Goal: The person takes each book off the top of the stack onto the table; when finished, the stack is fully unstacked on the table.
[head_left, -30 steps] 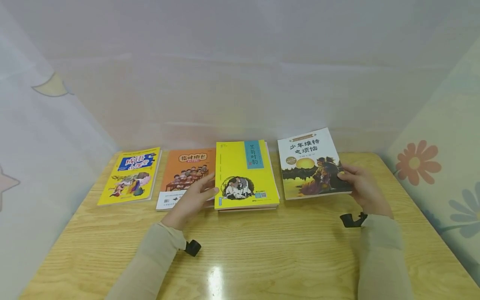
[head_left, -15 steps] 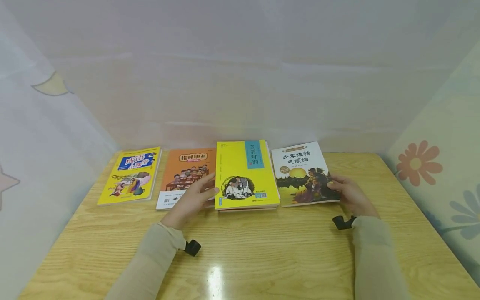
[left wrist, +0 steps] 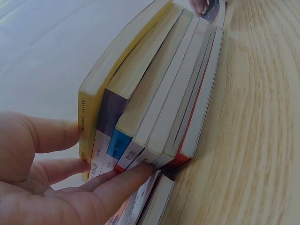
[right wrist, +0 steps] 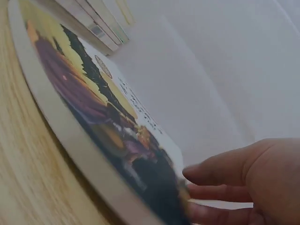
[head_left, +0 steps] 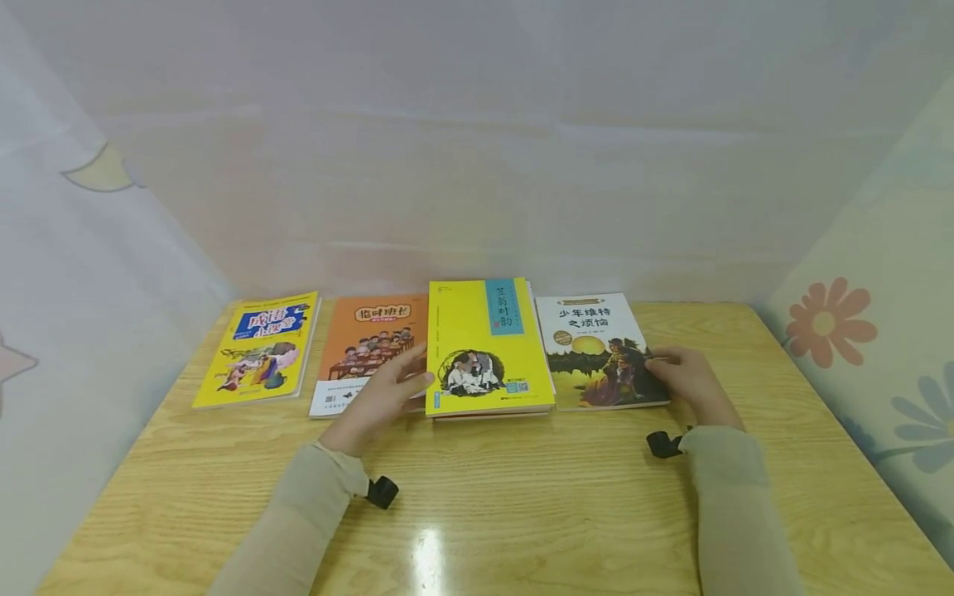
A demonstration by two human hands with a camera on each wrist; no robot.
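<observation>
A stack of several books topped by a yellow cover lies mid-table; its spines fill the left wrist view. My left hand rests against the stack's left side, with straight fingers touching the spines. To the right of the stack lies a book with a white and dark picture cover, almost flat on the table. My right hand grips that book's right edge. The right wrist view shows its fingers curled over the cover.
An orange book lies left of the stack, partly under my left hand. A yellow picture book lies further left. All rest on a wooden table closed in by pale curtains on three sides.
My right hand has brought the white and dark book down and to the left, from tilted in the air to nearly flat beside the stack. My left hand has stayed put.
</observation>
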